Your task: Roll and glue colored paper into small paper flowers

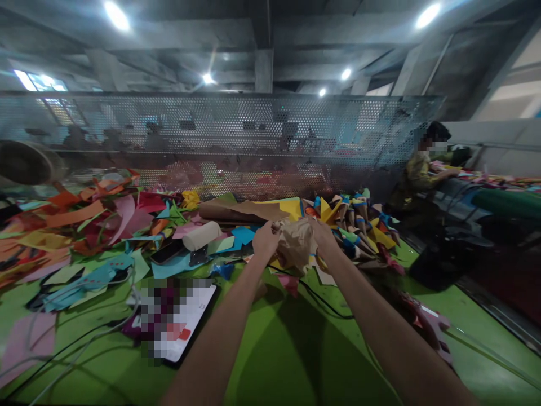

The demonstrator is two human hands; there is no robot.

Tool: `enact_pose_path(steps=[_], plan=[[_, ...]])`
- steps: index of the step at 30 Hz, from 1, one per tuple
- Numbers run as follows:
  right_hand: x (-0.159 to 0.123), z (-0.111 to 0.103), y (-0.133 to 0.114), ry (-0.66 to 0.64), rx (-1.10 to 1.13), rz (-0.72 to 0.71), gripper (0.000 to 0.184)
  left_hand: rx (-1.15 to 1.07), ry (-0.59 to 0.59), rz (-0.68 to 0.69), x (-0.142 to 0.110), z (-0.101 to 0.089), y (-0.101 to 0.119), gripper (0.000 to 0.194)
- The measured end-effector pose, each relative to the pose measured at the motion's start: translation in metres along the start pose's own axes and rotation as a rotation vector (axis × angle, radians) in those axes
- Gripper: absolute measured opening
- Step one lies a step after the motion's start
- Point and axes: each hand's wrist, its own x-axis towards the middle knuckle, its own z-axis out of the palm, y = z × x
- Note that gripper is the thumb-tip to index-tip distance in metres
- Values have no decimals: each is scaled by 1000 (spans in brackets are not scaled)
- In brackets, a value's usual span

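Note:
Between my hands is a crumpled sheet of brown paper (296, 242), held above the far part of the green table. My left hand (266, 239) grips its left edge with closed fingers. At its right edge, my right hand (323, 235) is closed on the same paper. Just behind lie a long piece of brown paper (240, 211) and a yellow sheet (289, 206). To the right of my right hand is a pile of brown paper pieces with blue and yellow parts (359, 223). Blur hides the fingertips.
Coloured paper scraps (97, 217) heap on the left. A lit tablet (186, 321), cables, a dark phone (168, 252) and a paper roll (202, 235) lie on the green table (287, 355). A red tool (426, 324) sits at right. Behind stands a perforated metal screen (236, 129); another person (422, 163) works at right.

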Motion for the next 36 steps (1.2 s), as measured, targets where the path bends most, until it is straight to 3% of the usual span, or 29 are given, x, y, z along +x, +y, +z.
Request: enact_pose_path(steps=[6, 13, 17, 21, 25, 29, 34, 36], plan=[[-6, 1, -16, -27, 208, -5, 33, -334, -25, 11, -3, -6, 1, 31], [-58, 12, -31, -193, 299, -25, 37, -781, -181, -9, -31, -5, 13, 49], [-83, 10, -26, -233, 265, -27, 43, -977, -109, -47, -48, -5, 12, 48], [-93, 4, -17, -190, 217, -43, 42, -1077, 0, -87, -58, -6, 3, 46], [-100, 2, -19, -147, 175, -86, 36, -1114, 56, -96, -67, -10, -2, 43], [-119, -7, -28, -154, 113, -87, 36, -1030, 36, -45, -86, -25, 1, 33], [-161, -27, -26, -190, 5, 32, 59, -809, -67, 1, -129, -44, -7, 32], [-177, -33, -19, -216, -58, 89, 64, -654, -51, 32, -153, -47, -17, 39]])
